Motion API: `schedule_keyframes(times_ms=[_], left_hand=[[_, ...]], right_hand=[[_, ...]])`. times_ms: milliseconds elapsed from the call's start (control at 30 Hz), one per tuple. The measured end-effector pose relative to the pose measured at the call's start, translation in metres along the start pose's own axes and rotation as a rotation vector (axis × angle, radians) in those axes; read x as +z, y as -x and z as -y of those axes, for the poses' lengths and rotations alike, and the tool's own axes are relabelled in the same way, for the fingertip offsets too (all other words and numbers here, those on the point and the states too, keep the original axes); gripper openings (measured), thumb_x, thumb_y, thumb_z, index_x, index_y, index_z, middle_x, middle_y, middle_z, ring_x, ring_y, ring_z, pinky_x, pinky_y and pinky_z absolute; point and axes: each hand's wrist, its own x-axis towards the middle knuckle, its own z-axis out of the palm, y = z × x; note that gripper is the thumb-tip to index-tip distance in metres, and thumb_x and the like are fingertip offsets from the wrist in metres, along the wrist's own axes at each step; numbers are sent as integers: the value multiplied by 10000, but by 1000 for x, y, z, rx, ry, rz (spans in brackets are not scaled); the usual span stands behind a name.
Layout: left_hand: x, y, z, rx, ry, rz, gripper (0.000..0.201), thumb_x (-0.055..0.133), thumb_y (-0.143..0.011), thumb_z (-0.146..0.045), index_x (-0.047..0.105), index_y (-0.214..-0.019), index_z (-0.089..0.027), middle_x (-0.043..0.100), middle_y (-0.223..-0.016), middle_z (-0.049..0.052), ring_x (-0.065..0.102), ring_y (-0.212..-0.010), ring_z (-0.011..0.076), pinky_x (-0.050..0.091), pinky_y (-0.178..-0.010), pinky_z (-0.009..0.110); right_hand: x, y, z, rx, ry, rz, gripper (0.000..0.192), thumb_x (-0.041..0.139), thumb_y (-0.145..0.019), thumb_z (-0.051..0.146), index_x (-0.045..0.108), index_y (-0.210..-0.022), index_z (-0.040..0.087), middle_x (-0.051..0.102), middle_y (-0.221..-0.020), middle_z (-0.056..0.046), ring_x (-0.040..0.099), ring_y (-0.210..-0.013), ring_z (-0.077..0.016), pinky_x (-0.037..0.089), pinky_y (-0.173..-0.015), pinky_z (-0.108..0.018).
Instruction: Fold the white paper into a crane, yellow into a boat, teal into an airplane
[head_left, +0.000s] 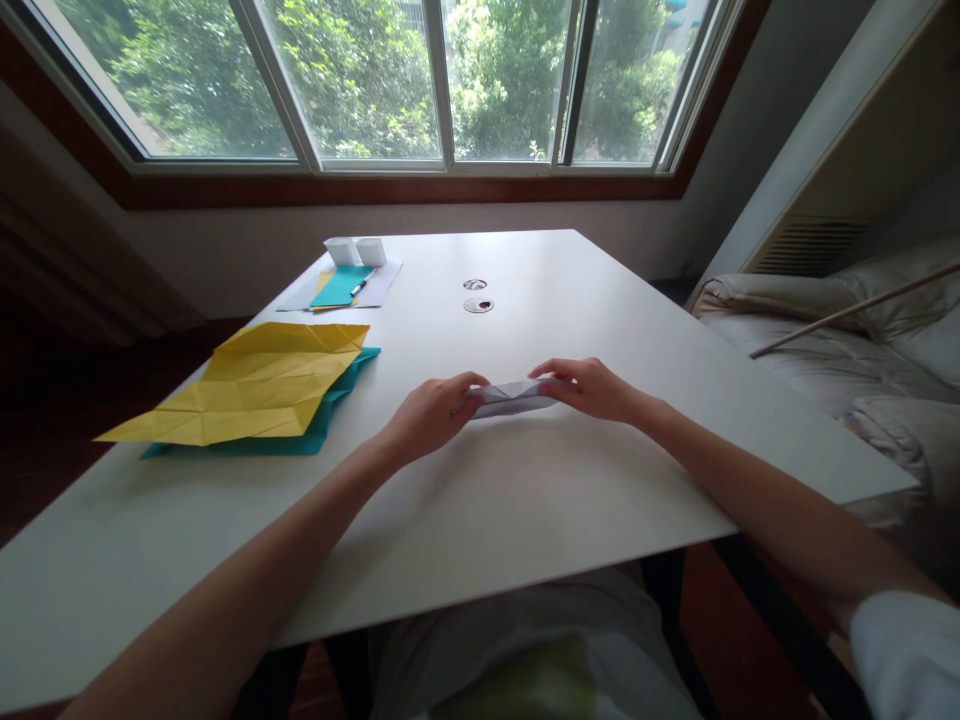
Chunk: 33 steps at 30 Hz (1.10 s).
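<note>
A folded piece of white paper (pixel 511 398) is held just over the table between my two hands, long side across. My left hand (pixel 435 412) pinches its left end, thumb and fingers closed round the edge. At the right end, my right hand (pixel 589 388) grips the paper in the same way, with the index finger curved over the top. Creases and a slanting fold show along its middle. Both ends of the paper are partly hidden by my fingers.
On the white table (pixel 450 520), a creased yellow sheet (pixel 262 380) overlies a teal sheet (pixel 322 420) at left. Farther back are two small white paper boxes (pixel 355 251), a teal paper (pixel 342 286) and a pen (pixel 363 283). Two round discs (pixel 478 305) lie mid-table.
</note>
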Motion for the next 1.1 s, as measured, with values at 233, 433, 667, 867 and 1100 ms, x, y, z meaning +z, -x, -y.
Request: schedule_keyframes(times_ms=[233, 433, 667, 867, 1100], left_hand=[[-1, -2, 3, -19, 296, 120, 238, 443, -848, -301, 547, -1044, -214, 638, -846, 9, 536, -614, 108, 426, -591, 226], [8, -1, 9, 212, 97, 114, 258, 410, -863, -209, 654, -945, -221, 607, -976, 68, 548, -890, 171, 440, -789, 287], [2, 0, 2, 224, 15, 152, 272, 388, -886, -260, 633, -992, -206, 604, -995, 73, 533, -918, 180, 433, -829, 320], [9, -1, 3, 248, -12, 88, 235, 443, -876, -310, 641, -945, -204, 602, -1005, 67, 522, -920, 181, 428, -831, 320], [11, -1, -1, 262, 34, 123, 229, 452, -864, -240, 568, -1058, -201, 640, -973, 53, 555, -926, 175, 444, -790, 285]], right_hand=[[5, -2, -11, 29, -214, 143, 292, 520, -824, 322, 557, -1089, 205, 638, -780, -5, 493, -568, -82, 407, -559, -207], [8, -1, -12, -105, -105, 168, 243, 446, -860, 209, 652, -988, 218, 603, -976, -65, 569, -792, -130, 451, -707, -253], [2, 2, -4, -184, 43, 209, 275, 418, -881, 202, 643, -1038, 223, 603, -992, -81, 511, -972, -191, 425, -853, -345], [6, 2, 0, -195, 86, 157, 251, 498, -856, 339, 656, -982, 189, 617, -955, -86, 525, -931, -194, 443, -815, -327], [12, 1, -1, -238, 136, 131, 269, 538, -834, 332, 634, -1027, 169, 637, -973, -91, 545, -924, -201, 447, -810, -330]])
